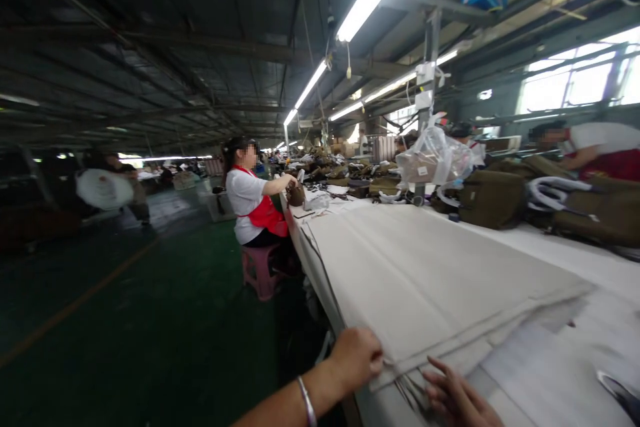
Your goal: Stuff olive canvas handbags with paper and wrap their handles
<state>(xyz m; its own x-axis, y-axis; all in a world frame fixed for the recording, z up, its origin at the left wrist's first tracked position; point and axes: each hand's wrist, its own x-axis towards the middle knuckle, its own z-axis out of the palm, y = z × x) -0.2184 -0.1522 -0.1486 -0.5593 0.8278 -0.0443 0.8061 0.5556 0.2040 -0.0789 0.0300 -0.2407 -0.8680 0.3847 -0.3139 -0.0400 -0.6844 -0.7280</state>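
A stack of large off-white sheets, cloth or paper, lies along the table with its near edges layered and uneven. My left hand, a metal bangle on its wrist, is closed at the near left corner of the stack, fingers curled over the top sheet's edge. My right hand is just to the right, below the near edge, with fingers stretched out and apart. Whether its fingertips touch the lower layers is hard to make out. Between the hands, some thin dark strips show under the sheets.
A person in a red apron sits on a pink stool at the table's left side, handling a brown item. Olive bags and a clear plastic bag stand at the right. Another person leans in behind them. Green floor lies left.
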